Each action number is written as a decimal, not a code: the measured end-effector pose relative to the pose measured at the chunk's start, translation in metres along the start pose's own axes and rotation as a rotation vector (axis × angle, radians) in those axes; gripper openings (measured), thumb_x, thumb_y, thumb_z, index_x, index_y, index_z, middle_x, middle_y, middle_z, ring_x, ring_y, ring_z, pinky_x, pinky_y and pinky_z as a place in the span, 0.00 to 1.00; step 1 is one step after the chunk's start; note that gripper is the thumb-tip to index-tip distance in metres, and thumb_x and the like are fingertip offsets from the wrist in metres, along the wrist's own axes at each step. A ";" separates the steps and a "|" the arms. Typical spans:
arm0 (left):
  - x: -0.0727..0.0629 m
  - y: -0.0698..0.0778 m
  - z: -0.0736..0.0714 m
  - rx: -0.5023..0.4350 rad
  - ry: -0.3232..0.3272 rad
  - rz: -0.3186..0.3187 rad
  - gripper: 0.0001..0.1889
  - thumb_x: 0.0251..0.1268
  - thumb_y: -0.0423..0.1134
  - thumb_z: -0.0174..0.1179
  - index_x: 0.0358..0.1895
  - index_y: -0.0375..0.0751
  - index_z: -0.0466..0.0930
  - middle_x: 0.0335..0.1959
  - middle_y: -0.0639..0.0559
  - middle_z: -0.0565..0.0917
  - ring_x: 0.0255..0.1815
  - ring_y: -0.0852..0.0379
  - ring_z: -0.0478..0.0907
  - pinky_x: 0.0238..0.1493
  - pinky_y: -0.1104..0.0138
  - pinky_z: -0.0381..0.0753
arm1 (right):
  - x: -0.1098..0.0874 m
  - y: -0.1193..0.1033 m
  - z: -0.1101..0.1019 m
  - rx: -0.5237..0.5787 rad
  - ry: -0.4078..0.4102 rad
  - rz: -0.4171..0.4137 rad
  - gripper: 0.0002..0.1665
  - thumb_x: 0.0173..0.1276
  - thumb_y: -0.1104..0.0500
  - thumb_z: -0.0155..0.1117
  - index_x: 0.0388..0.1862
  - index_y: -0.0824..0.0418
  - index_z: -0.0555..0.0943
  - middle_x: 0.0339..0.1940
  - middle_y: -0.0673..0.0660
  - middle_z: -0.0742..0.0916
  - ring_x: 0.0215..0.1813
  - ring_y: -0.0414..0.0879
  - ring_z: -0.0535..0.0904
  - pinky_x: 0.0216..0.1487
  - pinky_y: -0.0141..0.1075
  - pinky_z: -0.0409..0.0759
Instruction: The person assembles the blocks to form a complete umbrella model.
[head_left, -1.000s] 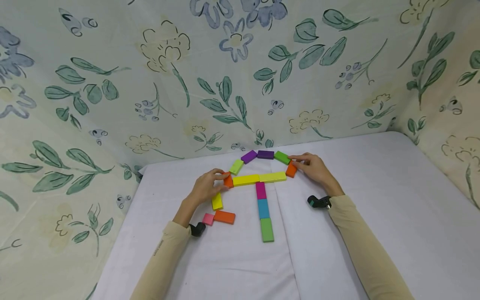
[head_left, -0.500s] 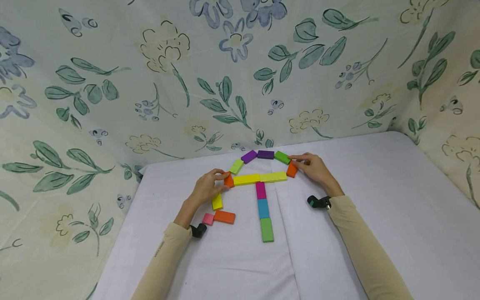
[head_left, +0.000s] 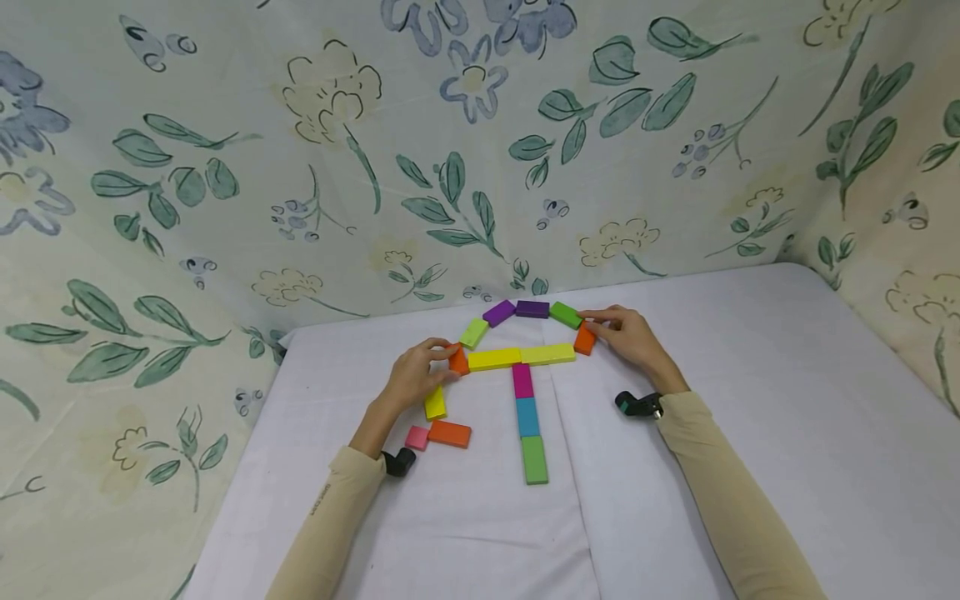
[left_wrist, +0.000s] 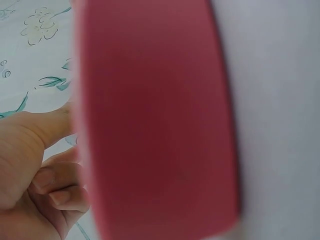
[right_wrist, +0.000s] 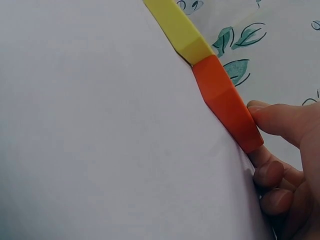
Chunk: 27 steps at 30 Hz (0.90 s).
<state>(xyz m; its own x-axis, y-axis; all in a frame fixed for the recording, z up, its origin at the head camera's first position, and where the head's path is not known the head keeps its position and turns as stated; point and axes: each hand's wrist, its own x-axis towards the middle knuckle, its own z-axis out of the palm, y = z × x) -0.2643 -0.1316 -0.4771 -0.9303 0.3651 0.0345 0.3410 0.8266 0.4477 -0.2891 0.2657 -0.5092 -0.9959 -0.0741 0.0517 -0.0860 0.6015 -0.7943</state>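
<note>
We're at both ends of the arch now: the left orange block [head_left: 460, 362] sits by the left yellow bar [head_left: 495, 359], and the left hand [head_left: 412, 373] has it pinched, thumb and finger astride. Opposite, the right orange block [head_left: 585, 339] lies beside the right yellow bar [head_left: 548, 354], and the right hand [head_left: 628, 337] grips it, thumb on its edge. We'd judge those light holds suit aligning, keeping the curve of light green [head_left: 474, 333], purple [head_left: 499, 313], dark purple [head_left: 532, 309] and green [head_left: 566, 315] blocks unbroken. Down we go: magenta [head_left: 522, 381], blue [head_left: 527, 417] and long green [head_left: 535, 460] blocks form a stem. It's tight on the left, with a yellow block [head_left: 435, 403] partly under that hand and a pink block [head_left: 417, 438] by the wrist, touching a flat orange block [head_left: 450, 433]. The table [head_left: 825, 417] runs wide rightward; behind the arch, its far edge is near, backed by floral cloth [head_left: 675, 225].
</note>
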 end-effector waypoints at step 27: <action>0.003 0.003 0.002 0.027 0.001 0.017 0.27 0.66 0.44 0.72 0.67 0.47 0.81 0.66 0.44 0.81 0.67 0.41 0.78 0.69 0.46 0.76 | -0.001 0.001 0.001 -0.008 0.011 0.017 0.21 0.80 0.50 0.60 0.65 0.54 0.84 0.45 0.61 0.79 0.40 0.51 0.67 0.36 0.38 0.63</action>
<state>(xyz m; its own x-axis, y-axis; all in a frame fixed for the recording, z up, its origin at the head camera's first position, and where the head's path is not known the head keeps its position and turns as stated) -0.2657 -0.1271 -0.4777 -0.9246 0.3786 0.0423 0.3598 0.8317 0.4229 -0.2887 0.2656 -0.5110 -0.9974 -0.0550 0.0455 -0.0697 0.6091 -0.7900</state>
